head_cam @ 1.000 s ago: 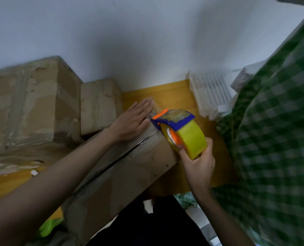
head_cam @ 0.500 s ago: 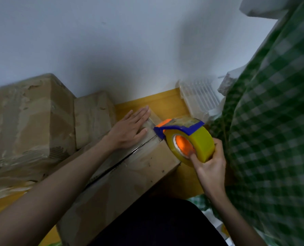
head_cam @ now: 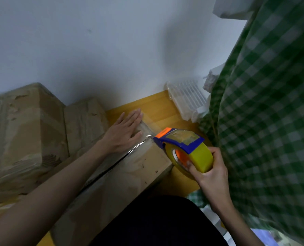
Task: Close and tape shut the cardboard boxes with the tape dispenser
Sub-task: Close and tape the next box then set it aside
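Note:
A long cardboard box (head_cam: 122,176) lies in front of me, its two top flaps meeting at a dark seam that runs along its length. My left hand (head_cam: 124,132) rests flat, fingers spread, on the left flap near the box's far end. My right hand (head_cam: 209,173) grips a tape dispenser (head_cam: 186,150), which has a yellow roll, a blue frame and an orange tip. The dispenser's tip touches the far right corner of the box, where shiny clear tape shows across the seam.
Two taped cardboard boxes, a large one (head_cam: 20,132) and a smaller one (head_cam: 85,123), stand to the left against the white wall. A white plastic rack (head_cam: 188,100) leans at the back right. A green checked cloth (head_cam: 264,121) hangs on the right. The floor (head_cam: 153,107) is yellow wood.
The dispenser has tilted and shifted a little to the right and down at the box's far end. My left hand stays flat on the flap. The view has tilted upward.

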A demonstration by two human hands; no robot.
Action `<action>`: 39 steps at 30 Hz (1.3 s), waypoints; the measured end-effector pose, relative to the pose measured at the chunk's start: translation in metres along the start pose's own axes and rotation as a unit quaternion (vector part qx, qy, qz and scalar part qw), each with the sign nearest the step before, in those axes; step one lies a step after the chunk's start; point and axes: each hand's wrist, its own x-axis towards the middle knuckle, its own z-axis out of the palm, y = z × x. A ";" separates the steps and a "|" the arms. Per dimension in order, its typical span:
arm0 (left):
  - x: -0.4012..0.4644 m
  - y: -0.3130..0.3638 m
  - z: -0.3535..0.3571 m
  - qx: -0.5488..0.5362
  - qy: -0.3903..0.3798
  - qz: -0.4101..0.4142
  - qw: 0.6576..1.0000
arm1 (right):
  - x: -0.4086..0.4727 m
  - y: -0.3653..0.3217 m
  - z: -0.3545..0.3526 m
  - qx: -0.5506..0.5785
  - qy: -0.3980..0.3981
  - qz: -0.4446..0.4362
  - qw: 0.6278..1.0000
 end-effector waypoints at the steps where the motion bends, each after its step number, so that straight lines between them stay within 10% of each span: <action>1: -0.002 0.003 0.000 0.010 -0.002 0.012 1.000 | -0.001 0.000 -0.001 0.000 -0.004 -0.006 1.000; 18: -0.029 0.078 0.019 0.018 -0.034 0.049 0.998 | 0.022 -0.023 -0.019 0.091 -0.153 0.041 0.983; 39: -0.031 0.092 0.020 0.051 -0.014 0.037 0.998 | -0.025 0.014 -0.079 0.121 -0.116 0.077 0.983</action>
